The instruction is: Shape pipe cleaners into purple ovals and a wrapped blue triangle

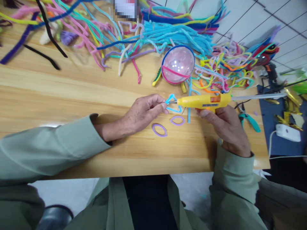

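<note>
My left hand (148, 110) pinches a bent light-blue pipe cleaner (171, 96) between thumb and fingers. In my right hand (223, 126) is a yellow hot glue gun (203, 101), with a clear glue stick (259, 96) jutting from its back end. The gun's metal nozzle touches or nearly touches the blue pipe cleaner at my left fingertips. Just below lie two purple leaf-shaped loops, a larger loop (159, 130) and a smaller loop (177, 120). A straight light-blue pipe cleaner (189, 110) lies under the gun.
Behind my hands stands a clear dome (178, 64) with a blue rim and pink band. Bundled blue pipe cleaners (177, 35) and a tangle of coloured ones (230, 64) fill the back. Teal-handled pliers (249, 119) lie at right, near a white power strip (287, 132) beyond the table edge.
</note>
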The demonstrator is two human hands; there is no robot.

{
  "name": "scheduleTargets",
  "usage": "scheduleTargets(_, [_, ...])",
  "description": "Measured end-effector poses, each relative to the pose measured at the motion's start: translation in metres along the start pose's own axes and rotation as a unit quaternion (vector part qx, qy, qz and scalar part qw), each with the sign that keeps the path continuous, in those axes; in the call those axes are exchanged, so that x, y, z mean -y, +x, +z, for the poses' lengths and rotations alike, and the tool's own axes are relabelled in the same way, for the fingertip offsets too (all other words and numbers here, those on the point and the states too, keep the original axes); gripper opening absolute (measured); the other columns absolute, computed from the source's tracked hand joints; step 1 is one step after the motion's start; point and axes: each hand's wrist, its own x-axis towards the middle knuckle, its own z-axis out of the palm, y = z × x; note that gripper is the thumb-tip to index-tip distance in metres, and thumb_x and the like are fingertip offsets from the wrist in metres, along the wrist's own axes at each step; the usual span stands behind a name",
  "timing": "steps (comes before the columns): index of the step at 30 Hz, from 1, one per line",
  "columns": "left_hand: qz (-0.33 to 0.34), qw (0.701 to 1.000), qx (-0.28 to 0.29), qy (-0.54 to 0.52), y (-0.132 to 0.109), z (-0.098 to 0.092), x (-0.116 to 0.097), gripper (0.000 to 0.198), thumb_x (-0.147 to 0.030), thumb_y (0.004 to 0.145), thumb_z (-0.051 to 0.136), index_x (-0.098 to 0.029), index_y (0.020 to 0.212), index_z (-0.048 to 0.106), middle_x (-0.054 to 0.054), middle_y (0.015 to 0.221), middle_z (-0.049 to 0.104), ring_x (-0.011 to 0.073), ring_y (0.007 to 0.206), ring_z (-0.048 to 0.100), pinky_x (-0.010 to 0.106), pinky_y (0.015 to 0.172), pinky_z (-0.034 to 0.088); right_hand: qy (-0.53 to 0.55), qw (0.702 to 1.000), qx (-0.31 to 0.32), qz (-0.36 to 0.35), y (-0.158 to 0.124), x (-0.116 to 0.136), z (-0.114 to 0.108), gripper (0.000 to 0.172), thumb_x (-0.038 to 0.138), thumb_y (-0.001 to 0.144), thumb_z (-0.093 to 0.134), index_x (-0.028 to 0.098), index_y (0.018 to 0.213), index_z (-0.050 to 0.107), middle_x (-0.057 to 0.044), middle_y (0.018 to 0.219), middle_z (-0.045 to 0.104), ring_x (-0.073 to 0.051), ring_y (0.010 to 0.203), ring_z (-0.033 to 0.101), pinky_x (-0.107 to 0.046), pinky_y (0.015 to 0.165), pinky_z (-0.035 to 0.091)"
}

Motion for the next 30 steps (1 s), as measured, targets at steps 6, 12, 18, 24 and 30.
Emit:
scheduleTargets(6, [-0.009,1.0,0.003,-0.003,0.0,-0.0002,-0.0004,0.02,-0.036,0.102,0.065,-0.02,0.093,0.07,0.001,0.083,0.072,0.0147,0.076,0.062,0.027,0.07,0.05,-0.017,1.0,-0.005,0.0,-0.0002,0.0015,-0.0007,0.03,0.062,0.097,0.079,0.032,0.097,0.082,-0.001,0.092,0.08,-0.028,0.089,0.072,-0.046,0.085,0.061])
scheduleTargets(12, [-0.009,1.0,0.005,0.003,-0.0002,-0.0006,-0.0014,0.021,-0.037,0.103,0.064,-0.02,0.092,0.071,0.001,0.083,0.072,0.0149,0.077,0.063,0.027,0.071,0.05,-0.017,1.0,0.0,-0.011,0.0003,-0.0012,-0.0003,0.03,0.061,0.098,0.078,0.031,0.101,0.082,0.0,0.099,0.081,-0.029,0.097,0.074,-0.049,0.093,0.062])
scheduleTargets(18, [-0.006,1.0,0.0,0.009,-0.0002,0.0,0.0015,0.022,-0.038,0.103,0.064,-0.02,0.093,0.071,0.002,0.085,0.073,0.0156,0.078,0.064,0.027,0.069,0.05,-0.013,1.0,-0.005,0.0,-0.0001,0.0012,-0.0011,0.028,0.061,0.097,0.08,0.034,0.101,0.082,-0.001,0.102,0.083,-0.03,0.097,0.075,-0.049,0.091,0.063])
scheduleTargets(24, [-0.007,1.0,0.004,0.003,-0.0002,-0.0007,0.0,0.023,-0.04,0.103,0.066,-0.02,0.093,0.071,0.002,0.084,0.073,0.0155,0.077,0.064,0.027,0.07,0.051,0.0,1.0,0.001,0.002,-0.0004,0.0016,0.0004,0.027,0.06,0.098,0.08,0.033,0.101,0.083,0.0,0.1,0.082,-0.03,0.102,0.077,-0.048,0.097,0.063])
scheduleTargets(30, [-0.006,1.0,0.004,0.007,-0.0008,-0.0014,0.0,0.023,-0.039,0.103,0.064,-0.02,0.093,0.071,0.002,0.086,0.073,0.0154,0.077,0.063,0.027,0.069,0.05,-0.003,1.0,-0.012,-0.007,0.001,0.0007,-0.0008,0.028,0.06,0.097,0.081,0.032,0.1,0.083,-0.001,0.104,0.084,-0.029,0.098,0.075,-0.048,0.094,0.063])
